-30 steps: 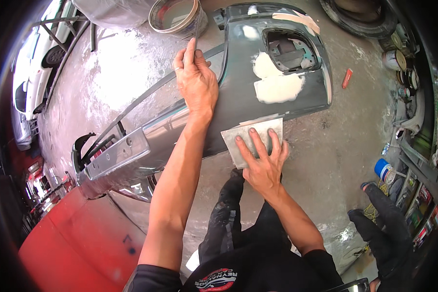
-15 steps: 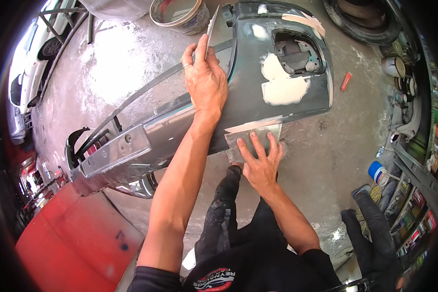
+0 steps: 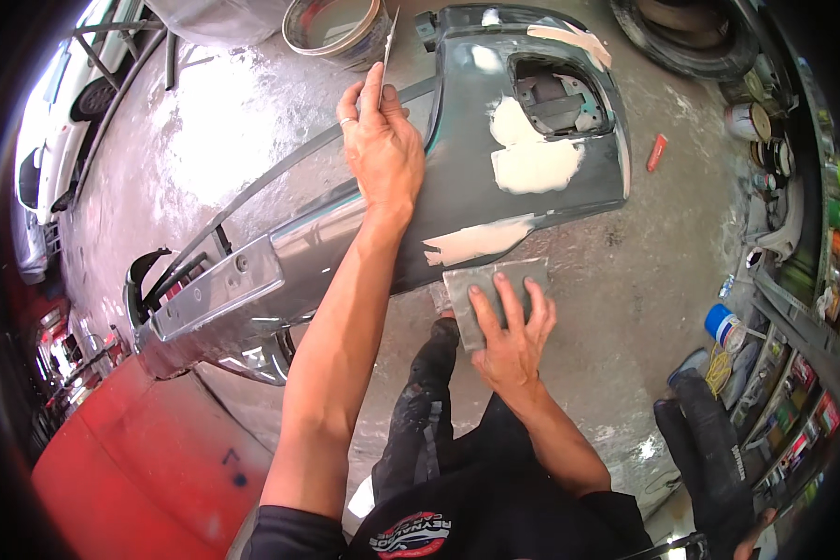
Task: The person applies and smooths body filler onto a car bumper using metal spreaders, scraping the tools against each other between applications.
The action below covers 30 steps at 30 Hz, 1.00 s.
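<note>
A dark grey car body panel lies across the middle, with cream filler patches beside its light opening. Another streak of filler runs along its near edge. My left hand, above the panel, is closed on a thin flat spreader seen almost edge-on. My right hand holds a square grey spreader, fingers spread flat over its face and thumb hidden. That spreader is just off the near edge, below the filler streak.
Beyond the panel stands a dirty bucket; a tyre lies far right. A red tube is on the floor. Cans and shelves line the right side. A red car panel sits lower left. Another person's legs show at right.
My right hand has drawn its spreader off the near edge toward me, uncovering more of the filler streak. The left hand has shifted slightly left in view, still gripping its spreader.
</note>
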Each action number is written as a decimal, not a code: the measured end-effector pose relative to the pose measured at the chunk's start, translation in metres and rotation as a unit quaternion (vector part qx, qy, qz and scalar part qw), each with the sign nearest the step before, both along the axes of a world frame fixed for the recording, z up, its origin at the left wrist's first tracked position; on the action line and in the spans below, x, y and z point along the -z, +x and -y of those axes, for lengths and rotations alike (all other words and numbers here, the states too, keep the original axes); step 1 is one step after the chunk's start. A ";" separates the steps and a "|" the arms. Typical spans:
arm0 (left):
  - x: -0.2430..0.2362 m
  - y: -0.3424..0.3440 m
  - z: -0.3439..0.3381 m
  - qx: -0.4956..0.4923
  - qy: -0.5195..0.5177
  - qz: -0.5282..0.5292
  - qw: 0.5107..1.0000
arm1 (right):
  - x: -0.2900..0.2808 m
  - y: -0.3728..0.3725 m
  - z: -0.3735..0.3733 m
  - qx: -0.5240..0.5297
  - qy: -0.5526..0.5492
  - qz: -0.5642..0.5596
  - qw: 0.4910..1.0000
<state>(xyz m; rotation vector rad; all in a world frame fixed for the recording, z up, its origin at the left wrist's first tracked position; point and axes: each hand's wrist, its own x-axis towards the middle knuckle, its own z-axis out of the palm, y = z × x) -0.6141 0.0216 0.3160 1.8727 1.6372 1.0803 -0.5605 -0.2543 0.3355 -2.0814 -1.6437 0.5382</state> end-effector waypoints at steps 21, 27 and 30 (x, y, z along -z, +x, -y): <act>0.000 0.002 0.000 -0.008 -0.037 -0.003 0.999 | 0.000 0.011 -0.052 -0.085 -0.064 0.086 0.991; 0.001 0.002 0.004 -0.006 -0.035 0.008 0.999 | 0.019 0.001 -0.028 -0.071 -0.042 0.047 0.995; 0.002 0.003 0.004 -0.007 -0.032 0.008 0.999 | 0.035 -0.004 -0.015 -0.055 -0.025 0.023 0.998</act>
